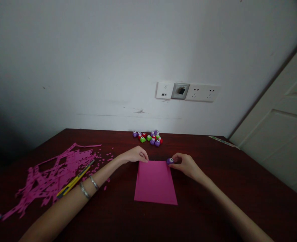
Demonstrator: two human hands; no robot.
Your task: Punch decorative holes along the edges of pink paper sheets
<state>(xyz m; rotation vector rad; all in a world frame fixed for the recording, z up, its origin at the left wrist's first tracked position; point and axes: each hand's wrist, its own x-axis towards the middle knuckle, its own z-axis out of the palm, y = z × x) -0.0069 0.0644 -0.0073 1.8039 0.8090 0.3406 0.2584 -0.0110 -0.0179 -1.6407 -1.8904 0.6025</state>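
Note:
A pink sheet of paper (155,183) lies on the dark table in front of me. My left hand (137,154) pinches its far left corner between thumb and fingers. At the far right corner, my right hand (183,163) grips a small purple craft punch (170,161), which sits right at the paper's edge. Whether the paper is inside the punch's slot I cannot tell. Beyond the paper, several purple, red and green craft punches (152,141) stand in a loose group near the wall.
Pink punched paper strips (60,168) are heaped at the left, with small cut-out bits (108,155) scattered beside them. A yellow utility knife (75,179) lies by the strips, near my left forearm. Wall sockets (200,92) sit above the table (208,208); a thin strip (224,142) rests at the far right edge.

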